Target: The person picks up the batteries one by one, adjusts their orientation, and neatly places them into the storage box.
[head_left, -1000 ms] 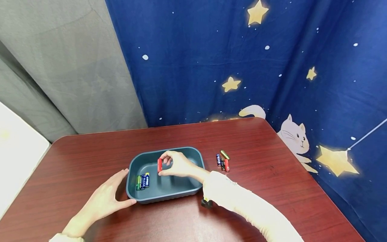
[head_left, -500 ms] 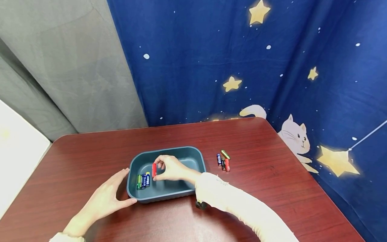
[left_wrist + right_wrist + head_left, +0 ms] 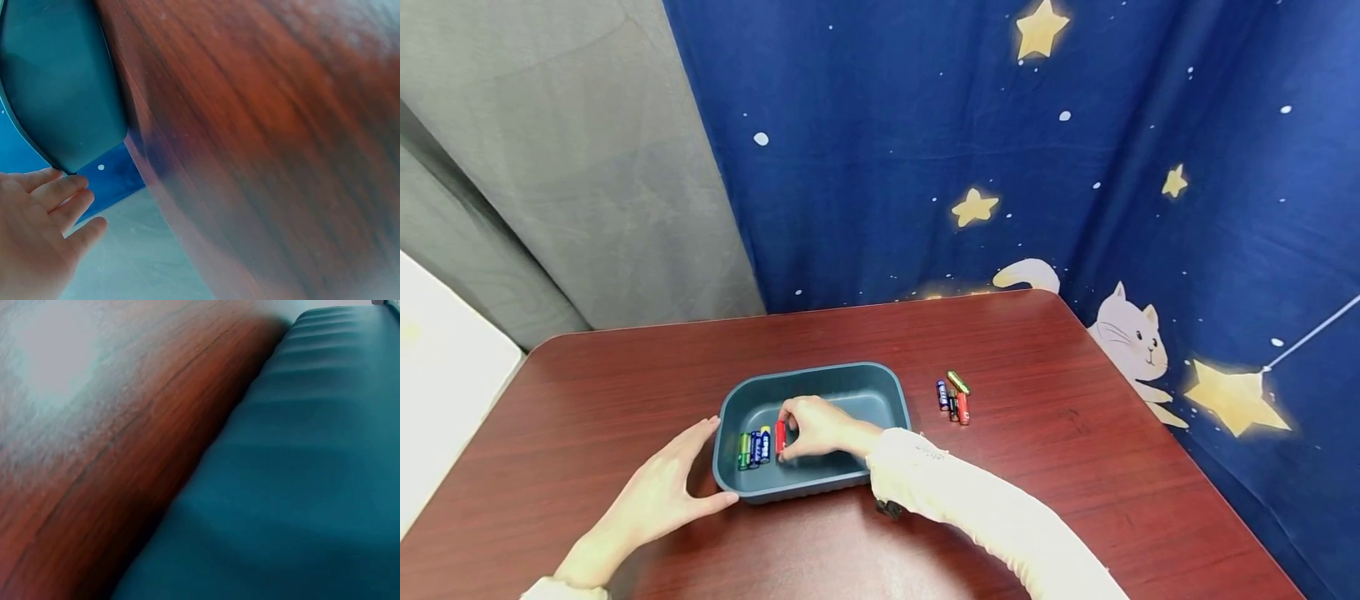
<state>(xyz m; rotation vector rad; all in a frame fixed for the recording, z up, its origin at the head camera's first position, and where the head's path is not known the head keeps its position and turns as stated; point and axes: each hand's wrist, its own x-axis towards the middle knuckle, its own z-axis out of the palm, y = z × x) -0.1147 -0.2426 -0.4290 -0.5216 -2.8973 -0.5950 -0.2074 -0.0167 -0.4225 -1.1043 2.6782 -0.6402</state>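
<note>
In the head view, my right hand (image 3: 817,427) reaches into a dark teal bin (image 3: 831,486) and pinches a red battery (image 3: 780,438) between thumb and fingers, low over the bin's floor. Left of it lie a blue battery with a yellow end (image 3: 765,445), a dark blue battery (image 3: 755,450) and a green battery (image 3: 743,452), side by side. My left hand (image 3: 658,492) rests its fingertips and thumb against the bin's left end, fingers spread. The left wrist view shows that hand (image 3: 44,231) touching the bin's rim. Only the bin's ribbed outer wall (image 3: 300,462) shows in the right wrist view; the hand is hidden there.
Right of the bin, several more batteries lie on the reddish-brown table (image 3: 1037,467): a blue one (image 3: 942,395), a black one (image 3: 953,406), a red one (image 3: 963,409) and a green one (image 3: 958,382). A starry blue curtain (image 3: 880,167) hangs behind the table.
My right hand has moved left and down inside the bin with the red battery, bringing it close beside the row of batteries. The left hand has stayed in place.
</note>
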